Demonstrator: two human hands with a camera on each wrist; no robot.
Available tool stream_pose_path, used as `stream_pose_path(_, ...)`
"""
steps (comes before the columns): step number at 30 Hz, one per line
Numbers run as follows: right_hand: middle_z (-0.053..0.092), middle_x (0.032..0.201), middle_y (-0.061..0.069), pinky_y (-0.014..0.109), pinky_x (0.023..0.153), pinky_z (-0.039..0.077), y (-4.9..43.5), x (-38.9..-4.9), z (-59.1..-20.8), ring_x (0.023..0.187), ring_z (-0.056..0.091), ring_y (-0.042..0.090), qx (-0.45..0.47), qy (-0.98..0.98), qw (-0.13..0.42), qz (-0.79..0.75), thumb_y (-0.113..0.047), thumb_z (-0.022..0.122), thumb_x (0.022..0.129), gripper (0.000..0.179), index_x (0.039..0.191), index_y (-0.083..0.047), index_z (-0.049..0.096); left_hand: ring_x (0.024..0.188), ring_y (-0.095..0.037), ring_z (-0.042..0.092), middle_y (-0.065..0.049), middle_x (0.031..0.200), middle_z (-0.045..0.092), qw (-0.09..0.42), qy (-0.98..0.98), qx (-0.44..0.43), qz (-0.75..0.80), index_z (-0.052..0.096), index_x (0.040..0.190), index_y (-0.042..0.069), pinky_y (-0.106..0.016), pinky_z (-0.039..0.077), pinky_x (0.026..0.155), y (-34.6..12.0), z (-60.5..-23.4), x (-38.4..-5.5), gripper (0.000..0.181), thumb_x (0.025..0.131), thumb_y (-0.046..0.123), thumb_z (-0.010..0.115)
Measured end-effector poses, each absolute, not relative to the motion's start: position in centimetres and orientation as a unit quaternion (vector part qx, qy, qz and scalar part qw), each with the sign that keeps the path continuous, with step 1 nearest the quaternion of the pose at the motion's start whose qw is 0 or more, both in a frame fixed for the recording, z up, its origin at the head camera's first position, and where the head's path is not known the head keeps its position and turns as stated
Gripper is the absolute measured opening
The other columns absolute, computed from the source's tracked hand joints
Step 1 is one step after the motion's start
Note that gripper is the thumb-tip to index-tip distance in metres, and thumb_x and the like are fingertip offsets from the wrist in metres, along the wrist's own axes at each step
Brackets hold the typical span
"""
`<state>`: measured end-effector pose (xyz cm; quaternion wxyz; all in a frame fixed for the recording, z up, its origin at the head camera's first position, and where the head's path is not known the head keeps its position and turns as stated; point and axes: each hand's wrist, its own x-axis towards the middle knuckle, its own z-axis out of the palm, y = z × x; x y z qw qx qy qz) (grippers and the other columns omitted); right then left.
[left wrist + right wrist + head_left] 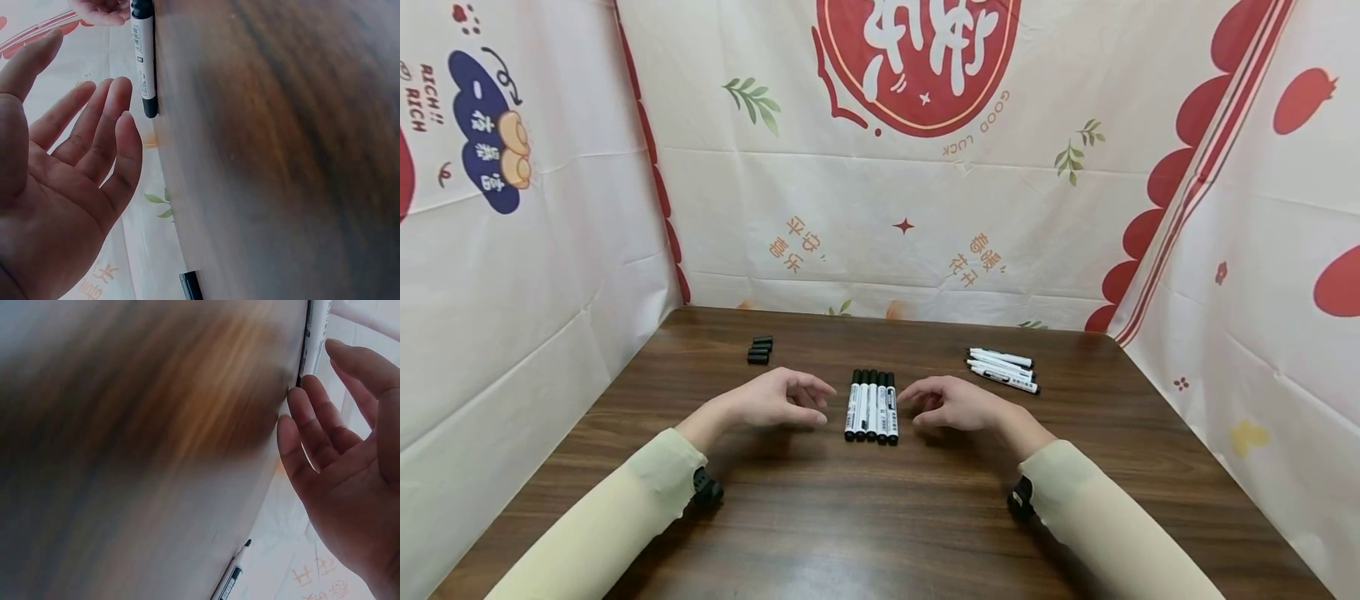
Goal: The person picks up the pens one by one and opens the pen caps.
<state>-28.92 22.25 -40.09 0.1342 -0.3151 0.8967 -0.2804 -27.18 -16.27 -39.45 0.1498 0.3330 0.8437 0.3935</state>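
Note:
A row of several capped black-and-white markers (871, 407) lies side by side on the table between my two hands. Left of the row is my left hand (780, 398), its fingers loosely bent and nothing in its grasp. In the left wrist view, its palm and spread fingers show, with the end marker (145, 69) beyond the fingertips. On the other side, my right hand (958, 404) has its fingertips right by the row's right edge. The right wrist view has its relaxed fingers (317, 412) near a white marker barrel (317, 337), gripping nothing.
Farther back on the right lies a small pile of white markers (1002, 369) without caps, their dark tips exposed. Loose black caps (760, 350) sit at the back left of the brown wooden table (850, 517). Printed cloth (880, 192) hangs behind and along both sides.

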Motion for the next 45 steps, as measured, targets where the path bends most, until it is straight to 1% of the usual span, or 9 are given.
stream_pose_path(12, 0.074, 0.123, -0.001, 0.037, 0.098, 0.053, 20.5, -29.4, -40.2, 0.112, 0.065, 0.016, -0.329, 0.886, 0.157, -0.288, -0.018, 0.079, 0.102, 0.036, 0.137, -0.025, 0.077, 0.111, -0.017, 0.073, -0.012, 0.129, 0.077, 0.151, 0.844, 0.328, 0.397, 0.071, 0.145, 0.011, -0.043, 0.056, 0.101, -15.9, -39.4, -26.9, 0.051, 0.101, 0.036, 0.081)
stream_pose_path(17, 0.073, 0.122, -0.001, 0.038, 0.097, 0.052, 20.3, -29.5, -40.1, 0.108, 0.064, 0.015, -0.321, 0.89, 0.16, -0.282, -0.016, 0.078, 0.102, 0.032, 0.133, -0.027, 0.078, 0.111, -0.018, 0.073, -0.013, 0.128, 0.077, 0.15, 0.842, 0.329, 0.401, 0.071, 0.145, 0.01, -0.043, 0.056, 0.1, -16.0, -39.4, -27.0, 0.051, 0.101, 0.035, 0.082)
stream_pose_path(20, 0.073, 0.119, 0.0, 0.035, 0.095, 0.052, 20.4, -29.6, -40.1, 0.105, 0.062, 0.013, -0.324, 0.888, 0.16, -0.284, -0.014, 0.076, 0.101, 0.029, 0.13, -0.023, 0.079, 0.11, -0.018, 0.073, -0.013, 0.128, 0.077, 0.149, 0.841, 0.33, 0.401, 0.071, 0.145, 0.01, -0.043, 0.056, 0.099, -16.1, -39.5, -26.9, 0.052, 0.101, 0.035, 0.082)
stream_pose_path(23, 0.074, 0.107, 0.0, 0.032, 0.089, 0.052, 20.7, -29.6, -40.2, 0.093, 0.065, 0.013, -0.321, 0.885, 0.167, -0.294, -0.014, 0.073, 0.102, 0.026, 0.127, -0.016, 0.078, 0.11, -0.018, 0.073, -0.013, 0.128, 0.077, 0.148, 0.84, 0.333, 0.402, 0.071, 0.145, 0.01, -0.042, 0.057, 0.098, -16.2, -39.5, -26.9, 0.052, 0.101, 0.035, 0.081)
stream_pose_path(27, 0.073, 0.097, -0.003, 0.033, 0.086, 0.052, 21.2, -29.6, -40.4, 0.085, 0.065, 0.013, -0.306, 0.891, 0.162, -0.295, -0.022, 0.078, 0.101, 0.021, 0.121, -0.015, 0.076, 0.11, -0.018, 0.073, -0.014, 0.128, 0.076, 0.148, 0.838, 0.334, 0.405, 0.071, 0.145, 0.008, -0.04, 0.057, 0.097, -16.2, -39.5, -26.9, 0.051, 0.101, 0.034, 0.081)
stream_pose_path(32, 0.072, 0.101, -0.005, 0.035, 0.084, 0.051, 22.0, -29.6, -40.4, 0.09, 0.063, 0.013, -0.285, 0.908, 0.14, -0.274, -0.031, 0.088, 0.095, 0.027, 0.116, -0.019, 0.074, 0.11, -0.016, 0.073, -0.016, 0.128, 0.076, 0.147, 0.839, 0.335, 0.404, 0.07, 0.145, 0.007, -0.033, 0.057, 0.095, -16.2, -39.6, -26.9, 0.052, 0.102, 0.034, 0.081)
stream_pose_path(36, 0.071, 0.1, -0.003, 0.033, 0.079, 0.051, 23.0, -29.6, -40.5, 0.086, 0.062, 0.013, -0.274, 0.916, 0.126, -0.264, -0.024, 0.089, 0.094, 0.026, 0.114, -0.018, 0.073, 0.109, -0.015, 0.072, -0.015, 0.127, 0.076, 0.15, 0.838, 0.334, 0.405, 0.07, 0.145, 0.007, -0.033, 0.057, 0.094, -16.1, -39.5, -26.9, 0.052, 0.102, 0.034, 0.081)
stream_pose_path(40, 0.071, 0.102, -0.002, 0.033, 0.077, 0.052, 24.1, -29.5, -40.5, 0.086, 0.062, 0.014, -0.268, 0.92, 0.12, -0.259, -0.013, 0.083, 0.096, 0.02, 0.113, -0.017, 0.073, 0.11, -0.017, 0.072, -0.009, 0.124, 0.077, 0.15, 0.839, 0.331, 0.404, 0.071, 0.144, 0.009, -0.036, 0.057, 0.095, -15.9, -39.5, -26.8, 0.051, 0.101, 0.034, 0.082)
stream_pose_path(45, 0.072, 0.111, 0.0, 0.037, 0.084, 0.054, 25.4, -29.4, -40.5, 0.094, 0.063, 0.016, -0.266, 0.924, 0.111, -0.25, -0.004, 0.076, 0.095, 0.027, 0.118, -0.017, 0.073, 0.11, -0.017, 0.072, 0.0, 0.119, 0.077, 0.146, 0.841, 0.333, 0.402, 0.072, 0.144, 0.009, -0.037, 0.057, 0.096, -15.8, -39.5, -26.9, 0.05, 0.101, 0.034, 0.081)
